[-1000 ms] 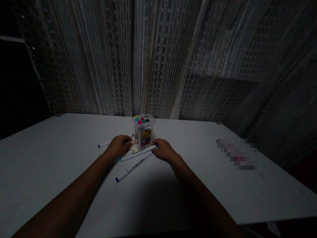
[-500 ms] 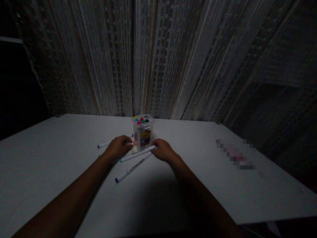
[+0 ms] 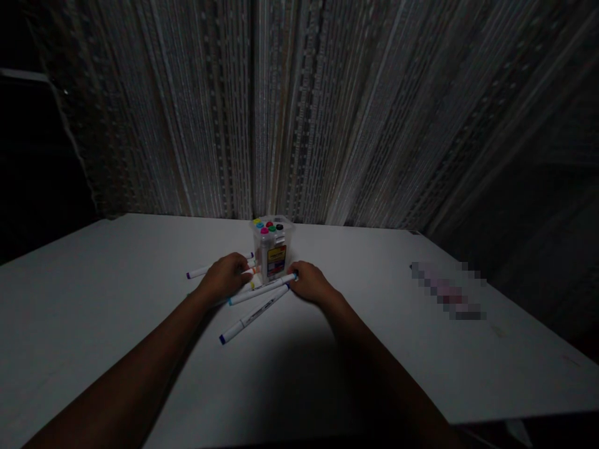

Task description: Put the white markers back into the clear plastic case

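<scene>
A clear plastic marker case (image 3: pixel 260 255) stands upright on the white table, with several markers in it showing yellow, blue, red, pink, green and black ends. My left hand (image 3: pixel 228 275) is at its left, fingers curled and thumb closing round an orange-tipped marker (image 3: pixel 255 270); part of this grip is hidden. On the right, my right hand (image 3: pixel 309 280) is closed at the end of a light-blue-tipped marker (image 3: pixel 262 292), which slants across the front of the case. A dark-blue-capped marker (image 3: pixel 253 315) lies below it. A yellow-tipped marker (image 3: pixel 252 285) shows beside my left thumb.
A purple-capped marker (image 3: pixel 199 272) lies behind my left hand. Farther right on the table (image 3: pixel 374 349) is a blurred-out pinkish object (image 3: pixel 447 292). A patterned curtain (image 3: pixel 299 112) hangs along the table's back edge.
My left fingers have loosened a little around the orange-tipped marker, and more white marker shows between them and the case. My right hand and the other markers stay nearly as they were.
</scene>
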The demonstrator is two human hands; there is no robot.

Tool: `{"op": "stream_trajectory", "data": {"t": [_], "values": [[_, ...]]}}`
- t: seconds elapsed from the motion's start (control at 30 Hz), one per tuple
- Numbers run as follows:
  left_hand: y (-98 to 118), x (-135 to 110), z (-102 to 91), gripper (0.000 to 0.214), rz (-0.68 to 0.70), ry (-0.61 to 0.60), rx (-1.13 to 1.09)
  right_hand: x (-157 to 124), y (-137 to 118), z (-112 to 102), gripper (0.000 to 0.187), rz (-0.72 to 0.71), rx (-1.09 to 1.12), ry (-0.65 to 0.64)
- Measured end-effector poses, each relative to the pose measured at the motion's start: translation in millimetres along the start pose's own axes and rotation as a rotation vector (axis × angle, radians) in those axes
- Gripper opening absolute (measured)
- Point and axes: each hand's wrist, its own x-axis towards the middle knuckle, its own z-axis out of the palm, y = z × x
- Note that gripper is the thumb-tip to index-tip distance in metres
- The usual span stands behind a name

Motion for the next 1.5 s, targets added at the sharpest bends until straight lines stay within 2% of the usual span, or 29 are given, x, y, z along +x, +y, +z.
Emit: {"op": "stream_trajectory", "data": {"t": [0.2, 0.3, 0.5, 1.0, 1.5], "values": [[1.5, 2.1, -3.4, 0.025, 0.032, 0.054, -0.044, -0.1, -1.2, -1.2, 0.018, 0.001, -0.001, -0.01], [6.8, 1.9, -6.9, 0.028, 0.004, 0.071, -0.041, 0.0, -1.2, -1.3, 0.018, -0.001, -0.004, -0.008], [15.1, -0.9, -12.5, 0.031, -0.022, 0.024, -0.066, -0.1, -0.9, -0.5, 0.019, 0.007, 0.002, -0.007], [7.5, 0.3, -7.8, 0.042, 0.021, 0.022, -0.037, -0.8, -1.1, -0.4, 0.018, -0.008, 0.004, -0.003], [14.3, -2.3, -11.1, 0.03, -0.015, -0.019, -0.006, -1.0, -2.8, -1.7, 0.018, -0.001, 0.004, -0.014]]}}
